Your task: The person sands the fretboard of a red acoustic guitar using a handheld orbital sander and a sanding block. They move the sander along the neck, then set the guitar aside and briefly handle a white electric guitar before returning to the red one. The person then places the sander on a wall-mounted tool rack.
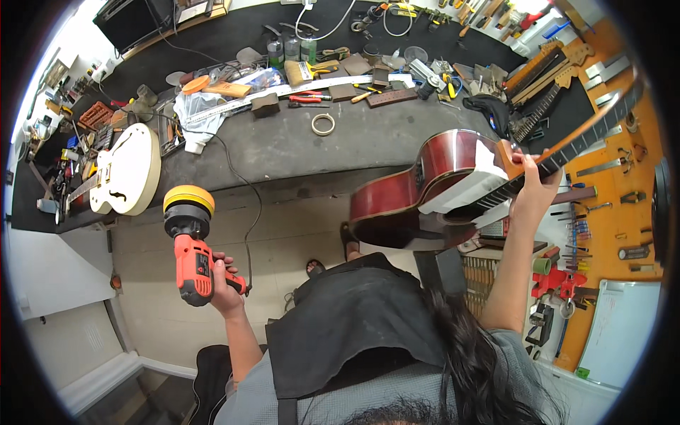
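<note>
My left hand is wrapped round the handle of a red and black corded polisher. Its round yellow and orange pad points up and away from me, touching nothing. On the right, my right hand grips the neck of a dark red acoustic guitar near where the neck meets the body. The guitar is tilted, its body toward the middle and its neck rising to the upper right. White covering lies along part of the body's side. The fingers behind the neck are partly hidden.
A dark workbench spans the far side, with a tape roll, a brush and many tools. A cream guitar body lies at its left. The polisher's black cord runs to the bench. Tools hang on the orange pegboard at right.
</note>
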The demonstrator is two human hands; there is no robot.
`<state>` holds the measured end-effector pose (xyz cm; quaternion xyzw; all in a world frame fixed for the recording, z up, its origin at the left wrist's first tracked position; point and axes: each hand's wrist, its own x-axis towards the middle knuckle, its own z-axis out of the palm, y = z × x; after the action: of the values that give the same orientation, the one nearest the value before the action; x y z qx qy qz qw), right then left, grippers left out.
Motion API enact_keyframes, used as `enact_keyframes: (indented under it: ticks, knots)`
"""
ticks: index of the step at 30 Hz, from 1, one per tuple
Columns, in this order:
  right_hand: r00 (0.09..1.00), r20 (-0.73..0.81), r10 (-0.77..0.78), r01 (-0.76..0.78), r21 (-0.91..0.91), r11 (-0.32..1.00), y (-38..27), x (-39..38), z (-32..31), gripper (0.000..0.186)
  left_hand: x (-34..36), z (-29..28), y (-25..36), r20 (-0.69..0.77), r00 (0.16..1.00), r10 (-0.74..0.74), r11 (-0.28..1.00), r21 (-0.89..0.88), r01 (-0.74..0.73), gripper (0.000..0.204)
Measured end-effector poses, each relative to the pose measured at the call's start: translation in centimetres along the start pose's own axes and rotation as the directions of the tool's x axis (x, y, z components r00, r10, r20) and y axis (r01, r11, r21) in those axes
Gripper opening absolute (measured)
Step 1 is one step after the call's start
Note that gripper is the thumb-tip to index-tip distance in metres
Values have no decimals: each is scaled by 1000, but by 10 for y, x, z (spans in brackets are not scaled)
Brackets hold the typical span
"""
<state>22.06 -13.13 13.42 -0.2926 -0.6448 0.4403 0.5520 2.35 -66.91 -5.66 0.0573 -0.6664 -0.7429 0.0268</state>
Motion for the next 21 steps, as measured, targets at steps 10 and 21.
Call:
enact_keyframes:
  ticks: [10, 21]
  knots:
    - [589, 800, 119, 416, -426, 803, -71, 4, 50, 73, -14, -40, 6, -158, 979, 130, 987, -75, -143, 27]
    - [-147, 948, 281, 579, -148, 801, 104, 44, 145, 78, -73, -26, 26, -507, 827, 241, 970, 136, -199, 28]
